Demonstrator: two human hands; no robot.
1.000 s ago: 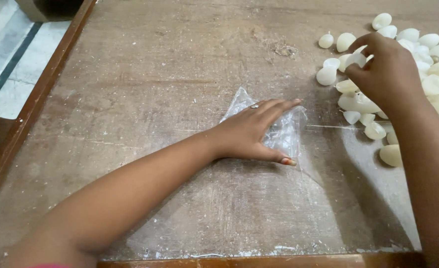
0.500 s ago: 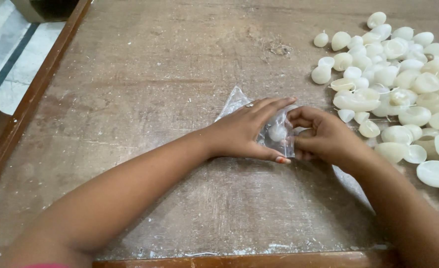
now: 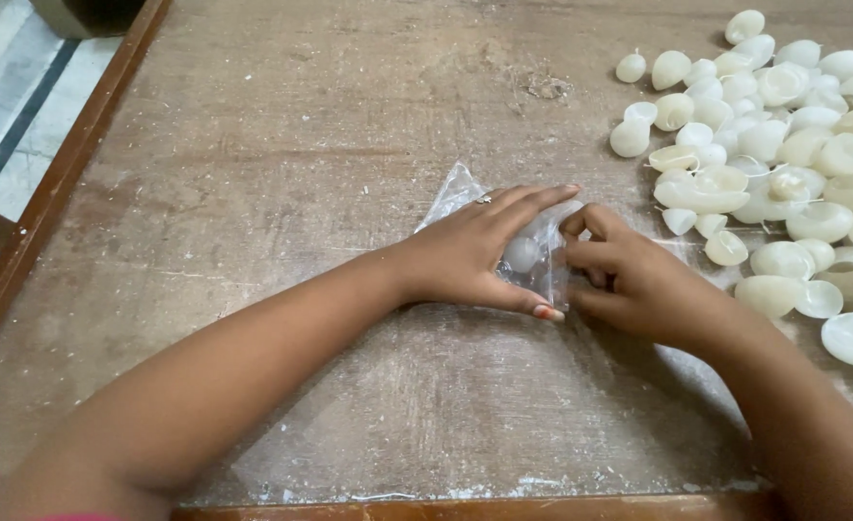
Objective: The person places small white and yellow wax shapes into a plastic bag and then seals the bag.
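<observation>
Glossy plastic bag, matt wooden table

Worn wooden table, tiled floor beyond its edge

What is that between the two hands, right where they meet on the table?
In the head view, a small clear plastic bag lies between the left hand and right hand, with a white rounded piece inside it.
</observation>
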